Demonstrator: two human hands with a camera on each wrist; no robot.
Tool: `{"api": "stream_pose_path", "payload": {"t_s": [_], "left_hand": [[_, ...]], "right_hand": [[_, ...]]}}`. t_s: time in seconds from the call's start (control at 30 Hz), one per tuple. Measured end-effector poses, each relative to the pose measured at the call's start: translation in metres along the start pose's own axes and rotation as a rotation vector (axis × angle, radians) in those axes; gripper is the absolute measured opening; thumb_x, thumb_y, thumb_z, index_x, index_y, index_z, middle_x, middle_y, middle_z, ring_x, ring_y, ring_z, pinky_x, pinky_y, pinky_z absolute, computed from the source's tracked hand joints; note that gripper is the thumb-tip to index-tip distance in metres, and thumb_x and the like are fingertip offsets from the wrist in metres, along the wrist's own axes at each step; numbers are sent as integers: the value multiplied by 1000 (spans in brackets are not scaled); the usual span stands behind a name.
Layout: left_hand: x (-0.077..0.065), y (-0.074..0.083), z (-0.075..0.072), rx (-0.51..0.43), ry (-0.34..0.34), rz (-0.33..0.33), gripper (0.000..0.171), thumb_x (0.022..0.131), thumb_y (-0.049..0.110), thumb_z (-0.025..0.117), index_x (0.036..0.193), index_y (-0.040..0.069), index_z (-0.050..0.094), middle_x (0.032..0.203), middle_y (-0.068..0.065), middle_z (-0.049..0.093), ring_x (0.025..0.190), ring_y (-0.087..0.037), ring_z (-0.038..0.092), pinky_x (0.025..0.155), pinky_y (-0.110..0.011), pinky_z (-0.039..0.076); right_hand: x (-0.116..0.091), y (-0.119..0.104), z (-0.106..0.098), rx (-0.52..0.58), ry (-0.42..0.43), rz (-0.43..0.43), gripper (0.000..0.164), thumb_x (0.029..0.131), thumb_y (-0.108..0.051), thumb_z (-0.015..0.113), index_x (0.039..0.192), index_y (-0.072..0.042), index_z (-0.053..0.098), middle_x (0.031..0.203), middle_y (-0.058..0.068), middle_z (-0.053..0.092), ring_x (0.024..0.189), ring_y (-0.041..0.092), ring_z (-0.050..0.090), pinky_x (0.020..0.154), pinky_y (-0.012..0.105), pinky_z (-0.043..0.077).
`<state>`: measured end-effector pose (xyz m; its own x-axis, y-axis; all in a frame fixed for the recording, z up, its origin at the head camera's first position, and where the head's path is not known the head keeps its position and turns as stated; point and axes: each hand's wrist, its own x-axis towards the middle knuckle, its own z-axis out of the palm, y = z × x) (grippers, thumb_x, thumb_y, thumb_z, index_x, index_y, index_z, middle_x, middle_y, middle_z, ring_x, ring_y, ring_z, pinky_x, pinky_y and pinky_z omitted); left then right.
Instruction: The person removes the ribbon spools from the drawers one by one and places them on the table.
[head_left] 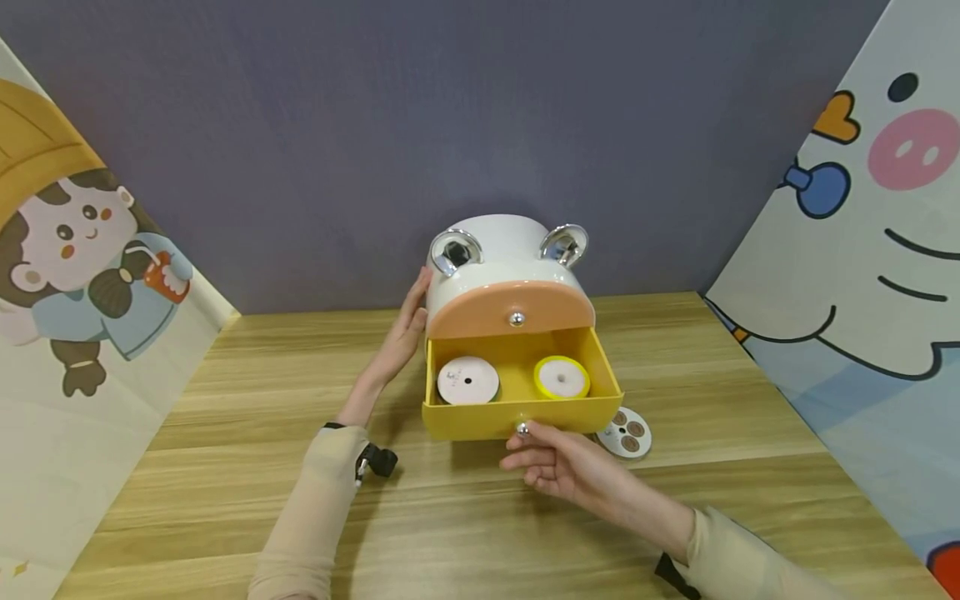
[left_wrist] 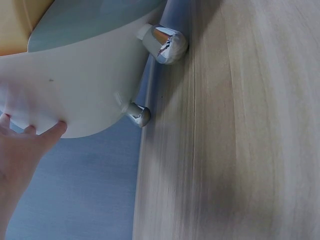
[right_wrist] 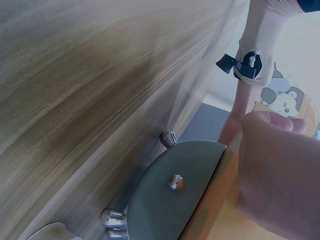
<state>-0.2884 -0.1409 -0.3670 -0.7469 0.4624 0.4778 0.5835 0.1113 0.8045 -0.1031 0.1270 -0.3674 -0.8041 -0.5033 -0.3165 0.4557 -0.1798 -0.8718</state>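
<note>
A white rounded cabinet [head_left: 495,237] with two chrome ears stands on the table. Its yellow drawer [head_left: 465,423] is pulled out, below a closed peach drawer [head_left: 480,310]. Inside lie a white disc [head_left: 457,387] with a dark centre hole and a yellow-rimmed disc [head_left: 561,377]. My right hand [head_left: 566,467] pinches the small chrome knob [head_left: 522,429] on the yellow drawer's front. Against the cabinet's left side rests my left hand [head_left: 401,337], fingers extended, with fingertips on the white shell in the left wrist view.
Right of the drawer, partly hidden by it, a white disc with brown circles [head_left: 632,435] lies on the wooden table [head_left: 300,350]. A grey-green lower drawer [right_wrist: 165,200] and chrome feet [right_wrist: 169,139] show in the right wrist view. Behind the cabinet rises a dark panel [head_left: 337,150].
</note>
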Motion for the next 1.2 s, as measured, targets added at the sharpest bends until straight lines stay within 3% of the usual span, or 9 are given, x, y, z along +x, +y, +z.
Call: {"api": "stream_pose_path", "payload": {"t_s": [0.53,0.9,1.07,1.2], "left_hand": [[1,-1,1,-2,10,1,53,106,-1,27,158,1,14,167,-19,-1,157,-34,-2,125,-58,3],[0,1,0,-6,3,-16,53,109,8,27,159,6,12,169,-14,-2,157,-30,-3,125,-58,3],[0,1,0,-3,-1,-7,52,109,13,27,159,5,12,168,-18,-2,157,-32,-3,125,-59,3],[-1,0,0,-11,-10,-13,53,110,16,27,159,6,10,168,-18,-4,157,-33,-3,124,-62,4]], "right_hand": [[-12,4,4,9,-15,3,29,104,-37,49,106,-14,66,101,-3,77,82,4,64,78,18,52],[-13,5,4,14,-46,-6,32,104,-38,48,108,-12,66,102,-2,77,83,4,66,79,19,54],[-16,7,5,-17,-125,-15,35,106,-36,44,109,-10,67,104,-1,77,81,4,65,79,19,54],[-22,4,4,-98,-266,-60,33,108,-25,40,115,-6,65,108,-1,76,84,4,66,80,19,55]]}}
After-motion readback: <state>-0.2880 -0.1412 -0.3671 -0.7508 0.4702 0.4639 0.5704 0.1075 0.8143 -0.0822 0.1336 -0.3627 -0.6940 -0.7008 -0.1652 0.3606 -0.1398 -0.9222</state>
